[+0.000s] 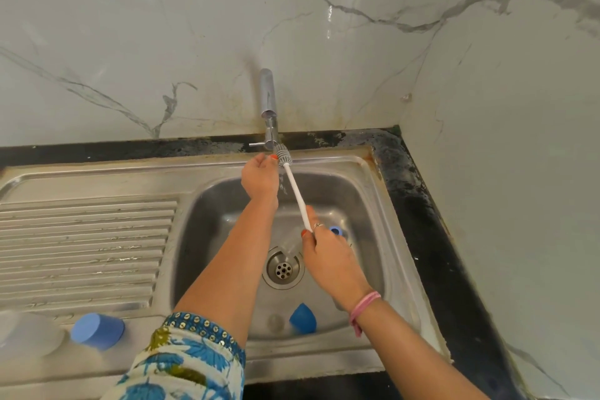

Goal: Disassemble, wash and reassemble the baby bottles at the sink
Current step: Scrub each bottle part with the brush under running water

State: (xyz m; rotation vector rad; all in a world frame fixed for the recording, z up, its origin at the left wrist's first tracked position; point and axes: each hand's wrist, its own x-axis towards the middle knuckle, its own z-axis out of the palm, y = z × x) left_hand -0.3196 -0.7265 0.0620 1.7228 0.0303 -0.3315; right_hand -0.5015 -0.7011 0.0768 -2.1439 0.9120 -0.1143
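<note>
Right hand [328, 253]: fingers pinching brush [293, 187] handle, bristles up under tap [268, 107]. Left hand [259, 177]: fingers curled beside bristles; whether gripping, cannot tell. Below fingers, loose blue parts in sink [373, 191]; blue cap [97, 330] on counter. Disassembly done; washing underway, reassembly left.

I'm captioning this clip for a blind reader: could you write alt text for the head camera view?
Over a steel sink, the right hand holds a white bottle brush by its handle while the left hand touches its grey bristles under the tap. A blue cap lies in the basin, and another blue cap rests on the drainboard.
</note>
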